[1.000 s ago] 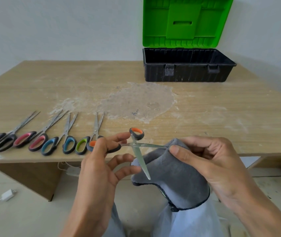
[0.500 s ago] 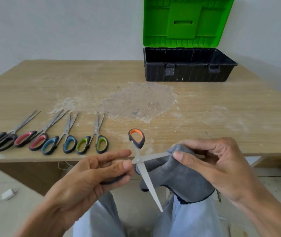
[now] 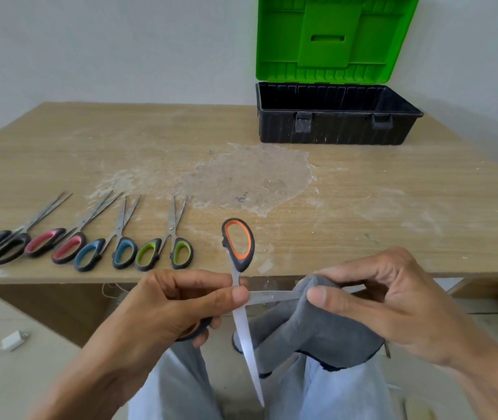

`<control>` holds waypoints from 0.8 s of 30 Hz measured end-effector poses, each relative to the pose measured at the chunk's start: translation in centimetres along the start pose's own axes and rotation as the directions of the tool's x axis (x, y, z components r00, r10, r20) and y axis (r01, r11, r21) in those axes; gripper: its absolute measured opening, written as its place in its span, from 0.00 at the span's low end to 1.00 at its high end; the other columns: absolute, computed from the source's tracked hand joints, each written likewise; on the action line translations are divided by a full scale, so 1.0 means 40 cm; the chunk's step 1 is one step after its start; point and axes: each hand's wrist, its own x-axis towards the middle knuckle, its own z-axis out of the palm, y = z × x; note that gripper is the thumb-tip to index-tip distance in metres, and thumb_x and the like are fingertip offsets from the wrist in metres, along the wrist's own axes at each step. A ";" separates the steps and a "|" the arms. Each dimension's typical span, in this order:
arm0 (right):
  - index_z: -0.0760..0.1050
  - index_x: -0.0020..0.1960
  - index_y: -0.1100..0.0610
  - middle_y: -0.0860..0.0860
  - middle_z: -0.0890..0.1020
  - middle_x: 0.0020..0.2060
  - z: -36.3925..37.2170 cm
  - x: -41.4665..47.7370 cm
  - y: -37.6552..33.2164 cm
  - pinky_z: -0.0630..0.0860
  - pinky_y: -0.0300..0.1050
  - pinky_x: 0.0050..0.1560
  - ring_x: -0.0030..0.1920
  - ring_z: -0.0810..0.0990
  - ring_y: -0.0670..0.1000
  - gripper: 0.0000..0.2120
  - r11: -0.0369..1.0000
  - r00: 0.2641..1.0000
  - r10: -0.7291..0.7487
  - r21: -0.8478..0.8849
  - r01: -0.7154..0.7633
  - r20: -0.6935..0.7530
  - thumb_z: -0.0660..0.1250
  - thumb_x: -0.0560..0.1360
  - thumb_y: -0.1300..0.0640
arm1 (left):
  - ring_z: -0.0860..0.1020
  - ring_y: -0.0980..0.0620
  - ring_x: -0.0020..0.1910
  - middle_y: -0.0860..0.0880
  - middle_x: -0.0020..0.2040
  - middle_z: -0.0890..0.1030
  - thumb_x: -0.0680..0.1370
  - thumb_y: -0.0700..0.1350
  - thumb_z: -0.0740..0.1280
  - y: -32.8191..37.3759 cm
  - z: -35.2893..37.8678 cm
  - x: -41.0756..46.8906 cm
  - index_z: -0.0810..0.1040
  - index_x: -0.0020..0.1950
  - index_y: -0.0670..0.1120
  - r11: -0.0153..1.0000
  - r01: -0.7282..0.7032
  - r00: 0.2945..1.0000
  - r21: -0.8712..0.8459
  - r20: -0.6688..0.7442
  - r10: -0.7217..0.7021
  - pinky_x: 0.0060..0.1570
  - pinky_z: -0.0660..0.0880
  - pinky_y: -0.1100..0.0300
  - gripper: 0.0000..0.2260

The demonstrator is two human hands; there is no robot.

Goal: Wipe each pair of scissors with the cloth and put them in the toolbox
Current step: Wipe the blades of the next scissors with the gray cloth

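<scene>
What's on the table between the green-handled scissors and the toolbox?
No object. In the head view, only bare table with a pale, rough worn patch lies between the green-handled scissors and the open toolbox.

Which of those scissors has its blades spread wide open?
The orange-handled pair, gripped by the left hand, one blade pinched in the cloth by the right hand. The black pair, pink pair, blue pair and green pair lie nearly closed.

Bare tabletop (image 3: 363, 207) stretches in front of the toolbox (image 3: 332, 128), its lid (image 3: 332, 37) upright, with a row of scissors (image 3: 89, 255) well left of it.
</scene>
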 end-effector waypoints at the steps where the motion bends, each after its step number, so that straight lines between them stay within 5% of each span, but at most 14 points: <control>1: 0.90 0.50 0.49 0.50 0.91 0.44 -0.005 0.001 -0.004 0.84 0.47 0.47 0.46 0.90 0.51 0.07 0.999 1.000 0.019 0.035 -0.020 0.013 0.74 0.76 0.51 | 0.68 0.53 0.26 0.44 0.27 0.75 0.65 0.45 0.76 0.004 0.002 -0.005 0.88 0.40 0.42 1.000 -0.029 1.000 0.009 -0.007 0.030 0.26 0.67 0.64 0.08; 3: 0.90 0.49 0.48 0.57 0.90 0.43 -0.013 0.001 -0.010 0.81 0.45 0.46 0.44 0.88 0.53 0.09 0.997 0.998 0.050 0.057 -0.053 0.049 0.74 0.78 0.45 | 0.70 0.55 0.24 0.45 0.26 0.77 0.64 0.45 0.76 0.016 0.006 -0.019 0.88 0.39 0.44 0.992 -0.116 0.993 0.051 -0.021 0.117 0.25 0.68 0.65 0.07; 5: 0.90 0.49 0.46 0.68 0.86 0.44 -0.019 0.000 -0.013 0.79 0.55 0.48 0.44 0.86 0.66 0.15 0.996 0.992 0.078 0.033 -0.082 0.096 0.73 0.76 0.38 | 0.72 0.57 0.24 0.47 0.27 0.81 0.63 0.47 0.77 0.029 0.010 -0.032 0.88 0.38 0.48 0.964 -0.223 0.973 0.146 -0.026 0.229 0.25 0.69 0.66 0.06; 7: 0.90 0.49 0.45 0.71 0.84 0.45 -0.020 -0.003 -0.022 0.77 0.51 0.46 0.43 0.83 0.69 0.16 0.995 0.991 0.086 0.038 -0.090 0.105 0.71 0.73 0.35 | 0.74 0.60 0.25 0.50 0.29 0.84 0.62 0.49 0.77 0.037 0.017 -0.040 0.88 0.37 0.53 0.922 -0.298 0.950 0.246 -0.017 0.312 0.26 0.70 0.68 0.05; 10: 0.90 0.48 0.42 0.57 0.88 0.38 -0.008 -0.001 -0.048 0.72 0.32 0.40 0.35 0.81 0.53 0.12 1.000 0.995 0.018 0.022 -0.020 0.094 0.72 0.76 0.36 | 0.78 0.63 0.27 0.52 0.31 0.85 0.63 0.49 0.77 0.045 0.040 -0.045 0.88 0.36 0.54 0.890 -0.357 0.929 0.283 0.011 0.369 0.26 0.70 0.72 0.04; 12: 0.89 0.48 0.42 0.44 0.84 0.33 0.012 0.002 -0.063 0.72 0.33 0.36 0.31 0.78 0.48 0.11 1.000 0.995 -0.015 0.001 0.015 0.103 0.70 0.79 0.40 | 0.76 0.63 0.24 0.51 0.28 0.84 0.63 0.46 0.77 0.047 0.050 -0.045 0.88 0.36 0.52 0.898 -0.360 0.928 0.251 0.000 0.372 0.25 0.70 0.72 0.04; 16: 0.81 0.63 0.31 0.57 0.89 0.49 0.035 0.002 -0.074 0.82 0.60 0.51 0.49 0.88 0.58 0.13 0.992 0.983 0.009 -0.122 0.014 0.186 0.62 0.83 0.36 | 0.73 0.54 0.23 0.48 0.26 0.81 0.63 0.48 0.77 0.039 0.036 -0.042 0.88 0.36 0.51 0.912 -0.342 0.931 0.227 -0.052 0.362 0.27 0.72 0.65 0.03; 19: 0.87 0.55 0.37 0.45 0.85 0.32 0.025 0.008 -0.076 0.76 0.39 0.37 0.32 0.82 0.42 0.11 0.992 0.980 0.052 -0.119 -0.029 0.192 0.66 0.80 0.38 | 0.73 0.51 0.24 0.45 0.26 0.80 0.62 0.48 0.77 0.028 0.029 -0.039 0.88 0.37 0.47 0.938 -0.305 0.948 0.166 -0.043 0.316 0.27 0.71 0.65 0.07; 21: 0.88 0.48 0.39 0.55 0.79 0.28 0.023 0.014 -0.076 0.68 0.40 0.34 0.29 0.73 0.55 0.12 0.989 0.978 0.074 -0.137 -0.047 0.195 0.68 0.76 0.36 | 0.73 0.51 0.24 0.45 0.26 0.79 0.62 0.47 0.77 0.025 0.031 -0.038 0.88 0.37 0.44 0.952 -0.277 0.959 0.130 -0.016 0.282 0.26 0.70 0.67 0.08; 24: 0.88 0.47 0.40 0.60 0.80 0.32 0.033 0.019 -0.075 0.69 0.45 0.35 0.31 0.73 0.57 0.13 0.992 0.986 0.067 -0.112 -0.050 0.153 0.69 0.74 0.35 | 0.72 0.53 0.23 0.45 0.25 0.78 0.62 0.46 0.76 0.027 0.025 -0.034 0.87 0.37 0.42 0.965 -0.247 0.969 0.083 -0.007 0.249 0.24 0.68 0.70 0.09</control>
